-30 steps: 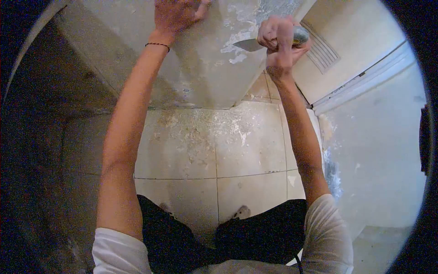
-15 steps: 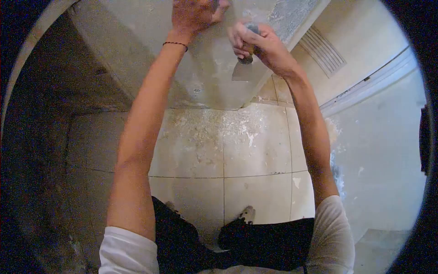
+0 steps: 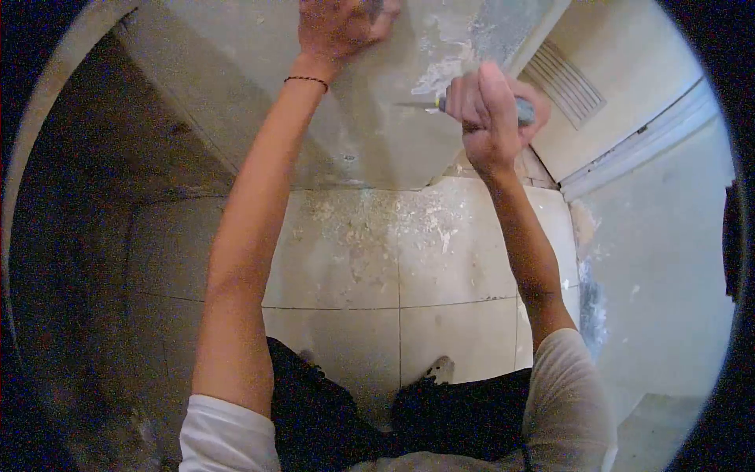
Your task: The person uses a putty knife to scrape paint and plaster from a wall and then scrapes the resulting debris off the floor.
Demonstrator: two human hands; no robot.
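My right hand [image 3: 491, 118] is closed around the grey handle of a putty knife [image 3: 523, 112]. Its thin blade points left, seen nearly edge-on in front of the wall [image 3: 362, 118]. A rough patch of pale, peeled coating [image 3: 452, 59] shows on the wall just above this hand. At the top edge of the view, my left hand [image 3: 342, 31] is closed beside the wall. Something dark and grey shows between its fingers, too little of it to name.
White flakes and crumbs [image 3: 425, 216] lie on the tiled floor [image 3: 338, 275] at the wall's foot. To the right stand a vent grille [image 3: 565, 85] and a pale door-like panel [image 3: 661, 236]. My shoes [image 3: 442, 368] are below.
My right hand has moved right and down and turned over, so the blade, which pointed down, now points left. More of the peeled patch shows. My left hand stays nearly in place.
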